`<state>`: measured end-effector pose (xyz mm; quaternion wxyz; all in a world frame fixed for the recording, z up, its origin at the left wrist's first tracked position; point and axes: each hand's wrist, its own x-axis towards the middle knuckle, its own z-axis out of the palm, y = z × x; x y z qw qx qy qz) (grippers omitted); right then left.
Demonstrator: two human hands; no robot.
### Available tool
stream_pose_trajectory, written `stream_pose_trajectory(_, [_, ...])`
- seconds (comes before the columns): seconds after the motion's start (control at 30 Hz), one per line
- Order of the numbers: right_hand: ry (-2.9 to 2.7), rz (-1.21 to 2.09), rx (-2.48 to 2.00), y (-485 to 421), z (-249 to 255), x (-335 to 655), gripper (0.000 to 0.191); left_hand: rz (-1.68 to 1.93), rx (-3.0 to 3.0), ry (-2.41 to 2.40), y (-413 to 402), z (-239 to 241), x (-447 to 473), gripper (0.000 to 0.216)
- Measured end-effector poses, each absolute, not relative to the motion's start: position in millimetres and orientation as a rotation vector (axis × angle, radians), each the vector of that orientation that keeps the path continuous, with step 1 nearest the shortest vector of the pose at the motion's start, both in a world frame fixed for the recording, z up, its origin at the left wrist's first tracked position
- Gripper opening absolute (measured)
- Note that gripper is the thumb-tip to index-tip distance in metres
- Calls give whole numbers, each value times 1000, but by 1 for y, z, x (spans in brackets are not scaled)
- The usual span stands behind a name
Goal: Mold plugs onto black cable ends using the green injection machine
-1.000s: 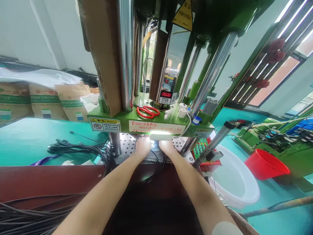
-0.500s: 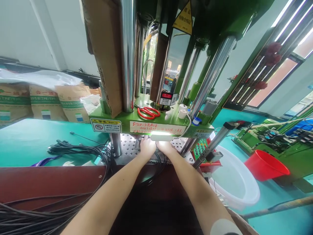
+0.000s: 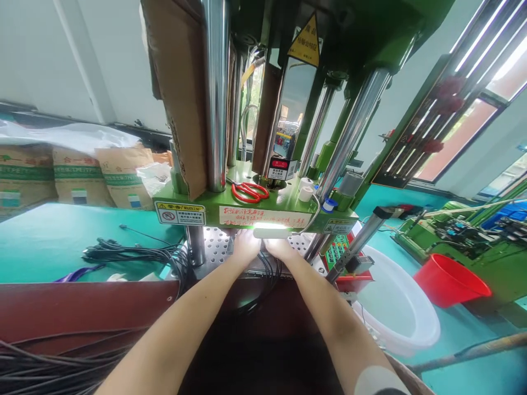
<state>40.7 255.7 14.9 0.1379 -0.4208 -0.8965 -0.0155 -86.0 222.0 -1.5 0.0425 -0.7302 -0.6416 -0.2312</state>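
Note:
Both of my hands reach under the green crosspiece of a press machine (image 3: 193,189). My left hand (image 3: 246,244) lies over the metal work plate with holes (image 3: 213,248); glare and the lamp hide its fingertips. Close beside it, my right hand (image 3: 278,248) is at the same spot, its fingers covered by the white lamp (image 3: 272,233). Several black cables (image 3: 267,271) run from between the hands over the plate's front edge and hang down. Whether either hand grips the cables I cannot make out.
Red-handled scissors (image 3: 249,192) lie on the crosspiece, near white spools. A bundle of black cables (image 3: 123,251) rests on the green table at left, with more cables (image 3: 61,362) below. At right stand a control panel (image 3: 337,249), a white tub (image 3: 428,323) and a red bucket (image 3: 453,280).
My left hand has shifted slightly left, and more of the black cables shows between the hands. My right hand stays nearly in place. The view has moved a little.

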Motion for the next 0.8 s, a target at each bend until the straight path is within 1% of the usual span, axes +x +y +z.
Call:
stream_pose_trajectory(0.07, [-2651, -40, -1142, 252, 16, 54, 28, -671, -2347, -1854, 219, 2, -98, 36])
stream_pose_trajectory(0.17, [-2714, -26, -1071, 251, 16, 68, 34, -604, -2512, -1704, 217, 1, -115, 34])
stream_pose_trajectory(0.3, [-2738, 9, -1087, 256, 14, 70, 39, -541, -2638, -1620, 221, -7, -128, 44])
stream_pose_trajectory(0.4, [-2729, 37, -1138, 262, 12, 64, 38, -524, -2653, -1660, 225, -12, -128, 49])
stream_pose_trajectory(0.6, [-2687, 39, -1198, 266, 13, 57, 33, -571, -2642, -1746, 230, -9, -127, 46])
stream_pose_trajectory(0.8, [-2657, 31, -1247, 255, 12, 76, 32, -557, -2608, -1834, 227, -15, -145, 45])
